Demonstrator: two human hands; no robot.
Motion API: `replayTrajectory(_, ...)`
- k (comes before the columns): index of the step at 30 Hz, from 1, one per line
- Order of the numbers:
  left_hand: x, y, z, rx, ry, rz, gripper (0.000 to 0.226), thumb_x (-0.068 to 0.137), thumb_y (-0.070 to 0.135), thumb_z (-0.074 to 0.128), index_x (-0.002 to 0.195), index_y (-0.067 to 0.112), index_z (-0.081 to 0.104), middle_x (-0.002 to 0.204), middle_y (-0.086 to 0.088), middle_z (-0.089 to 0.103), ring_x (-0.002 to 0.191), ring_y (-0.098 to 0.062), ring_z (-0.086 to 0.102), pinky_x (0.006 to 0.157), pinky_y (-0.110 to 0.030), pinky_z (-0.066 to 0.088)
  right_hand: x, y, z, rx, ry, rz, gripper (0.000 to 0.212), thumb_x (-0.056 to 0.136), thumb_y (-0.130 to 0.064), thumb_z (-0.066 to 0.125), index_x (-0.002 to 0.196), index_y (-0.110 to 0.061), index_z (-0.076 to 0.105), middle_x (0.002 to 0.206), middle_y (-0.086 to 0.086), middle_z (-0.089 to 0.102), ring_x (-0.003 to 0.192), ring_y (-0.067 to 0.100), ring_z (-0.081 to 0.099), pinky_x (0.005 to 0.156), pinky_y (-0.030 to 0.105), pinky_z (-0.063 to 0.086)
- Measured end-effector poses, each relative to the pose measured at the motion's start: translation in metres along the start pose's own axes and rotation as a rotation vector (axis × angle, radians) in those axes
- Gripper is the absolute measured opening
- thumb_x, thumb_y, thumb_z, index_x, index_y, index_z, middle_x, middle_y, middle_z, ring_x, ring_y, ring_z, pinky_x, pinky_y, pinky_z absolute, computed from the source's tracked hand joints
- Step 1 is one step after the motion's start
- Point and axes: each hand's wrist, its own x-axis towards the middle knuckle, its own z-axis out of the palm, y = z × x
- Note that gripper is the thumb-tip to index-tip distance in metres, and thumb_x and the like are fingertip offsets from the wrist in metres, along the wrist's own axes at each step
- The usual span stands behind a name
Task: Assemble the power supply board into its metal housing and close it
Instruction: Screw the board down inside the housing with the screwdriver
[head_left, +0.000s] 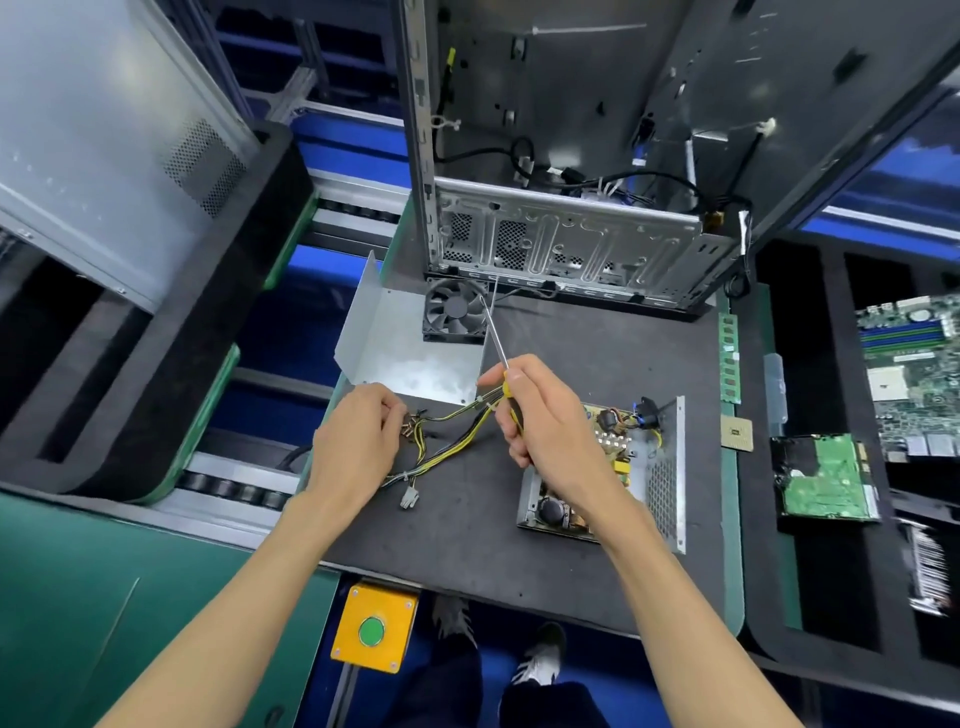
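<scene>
Right hand (540, 410) grips screwdriver (496, 343), shaft pointing away, toward fan (454, 310).

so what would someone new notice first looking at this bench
Probably the two hands mid-bench: the right hand grips a yellow-handled screwdriver with its shaft pointing up and away, while the left hand picks at a small pile of screws beside the yellow-and-black cable bundle. Next, the open power supply housing with its board at right, and the gutted computer case standing behind.
</scene>
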Motion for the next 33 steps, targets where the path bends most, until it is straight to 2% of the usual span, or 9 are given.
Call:
replayTrajectory(2, -0.001, 0.005, -0.010, -0.196, -0.003, -0.032, 0.013, 0.098, 0.022, 0.058, 0.087, 0.024, 0.062, 0.074, 0.010, 0.066, 0.071, -0.010, 0.062, 0.067, -0.032, 0.047, 0.000, 0.000, -0.002, 0.001, 0.006, -0.012, 0.030, 0.111, -0.030, 0.037, 0.100, -0.025, 0.064, 0.060, -0.008, 0.048, 0.050, 0.011, 0.040, 0.047, 0.025, 0.037)
replayTrajectory(5, -0.002, 0.025, -0.031, -0.621, -0.051, -0.121, 0.010, 0.092, 0.009, 0.064, 0.086, 0.015, 0.070, 0.075, 0.002, 0.075, 0.068, -0.016, 0.071, 0.066, -0.025, 0.058, -0.002, 0.000, -0.005, 0.002, 0.014, -0.022, 0.030, 0.108, -0.033, 0.038, 0.096, -0.030, 0.065, 0.061, -0.006, 0.048, 0.050, 0.011, 0.040, 0.046, 0.024, 0.036)
replayTrajectory(9, -0.005, 0.063, -0.051, -1.059, -0.265, -0.121, 0.015, 0.092, 0.000, 0.066, 0.103, 0.007, 0.075, 0.084, -0.007, 0.076, 0.074, -0.019, 0.073, 0.073, -0.024, 0.058, -0.010, -0.001, -0.013, 0.009, 0.038, -0.014, 0.029, 0.107, -0.035, 0.039, 0.096, -0.030, 0.065, 0.062, -0.005, 0.049, 0.050, 0.014, 0.039, 0.046, 0.026, 0.035)
replayTrajectory(12, -0.009, 0.092, -0.052, -1.272, -0.450, -0.085, 0.023, 0.095, -0.005, 0.057, 0.103, 0.005, 0.077, 0.087, -0.008, 0.074, 0.081, -0.018, 0.071, 0.076, -0.022, 0.058, -0.018, -0.003, -0.022, 0.002, 0.068, -0.021, 0.028, 0.104, -0.036, 0.040, 0.095, -0.029, 0.065, 0.062, -0.004, 0.049, 0.051, 0.016, 0.039, 0.047, 0.028, 0.036)
replayTrajectory(16, -0.018, 0.125, -0.043, -1.477, -0.600, -0.163, 0.020, 0.085, 0.004, 0.063, 0.091, 0.007, 0.082, 0.088, -0.009, 0.075, 0.080, -0.017, 0.074, 0.075, -0.022, 0.058, -0.037, -0.004, -0.041, 0.018, 0.114, -0.017, 0.033, 0.110, -0.028, 0.039, 0.091, -0.033, 0.065, 0.062, -0.003, 0.049, 0.051, 0.013, 0.037, 0.047, 0.025, 0.035)
replayTrajectory(19, -0.022, 0.144, -0.032, -1.568, -0.661, -0.276, 0.017, 0.082, 0.006, 0.067, 0.089, 0.007, 0.082, 0.091, -0.009, 0.075, 0.079, -0.014, 0.073, 0.073, -0.018, 0.057, -0.054, 0.001, -0.057, 0.000, 0.151, -0.009, 0.032, 0.112, -0.024, 0.039, 0.095, -0.026, 0.065, 0.062, 0.002, 0.046, 0.052, 0.016, 0.035, 0.048, 0.029, 0.032)
replayTrajectory(24, -0.027, 0.165, -0.018, -1.637, -0.773, -0.388, 0.011, 0.083, 0.010, 0.071, 0.087, 0.008, 0.081, 0.090, -0.006, 0.072, 0.075, -0.011, 0.068, 0.069, -0.018, 0.056, -0.081, 0.011, -0.081, -0.040, 0.171, -0.018, 0.030, 0.110, -0.022, 0.041, 0.094, -0.023, 0.067, 0.059, -0.003, 0.045, 0.049, 0.007, 0.037, 0.049, 0.017, 0.034)
replayTrajectory(29, -0.034, 0.175, -0.009, -1.442, -0.751, -0.178, 0.015, 0.084, 0.014, 0.072, 0.096, 0.010, 0.081, 0.093, -0.005, 0.072, 0.085, -0.014, 0.069, 0.079, -0.022, 0.056, -0.098, 0.019, -0.097, -0.053, 0.169, -0.013, 0.030, 0.109, -0.023, 0.044, 0.091, -0.024, 0.068, 0.053, -0.010, 0.042, 0.047, 0.004, 0.035, 0.048, 0.011, 0.030)
replayTrajectory(33, -0.038, 0.179, -0.010, -1.239, -0.692, -0.060, 0.018, 0.080, 0.017, 0.075, 0.095, 0.009, 0.082, 0.092, -0.009, 0.075, 0.087, -0.018, 0.072, 0.079, -0.023, 0.057, -0.104, 0.021, -0.107, -0.087, 0.174, -0.020, 0.030, 0.100, -0.032, 0.043, 0.088, -0.028, 0.069, 0.053, -0.009, 0.040, 0.050, 0.010, 0.035, 0.052, 0.026, 0.032)
